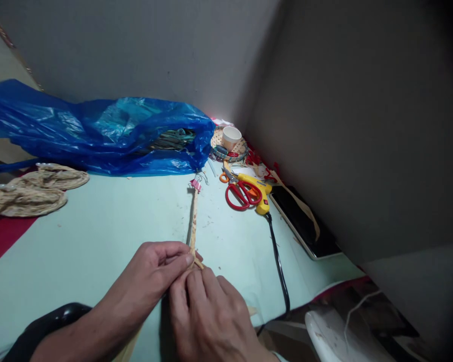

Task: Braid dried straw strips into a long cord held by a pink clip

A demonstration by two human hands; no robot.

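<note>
In the head view, our left hand [156,264] has its grip closed, thumb and forefinger pinching the near end of a straw strip [194,216]. Our right hand [215,311] sits just beside it with its fingers curled; its fingertips are hidden, so we cannot tell how far its grip is closed or on what. The strip runs away from us over the table [109,216] to a pink clip [196,185] at its far end.

We seem to be working the strands at the near end, where a short pale strand [199,263] sticks out. To do this well, we should pinch right at the crossing, pull gently against the clip so the strip lies straight, and lay each strand flat. Too hard a tug could split the straw or slip the clip. The scissors [238,195] lie well apart, beyond our fingers.
</note>
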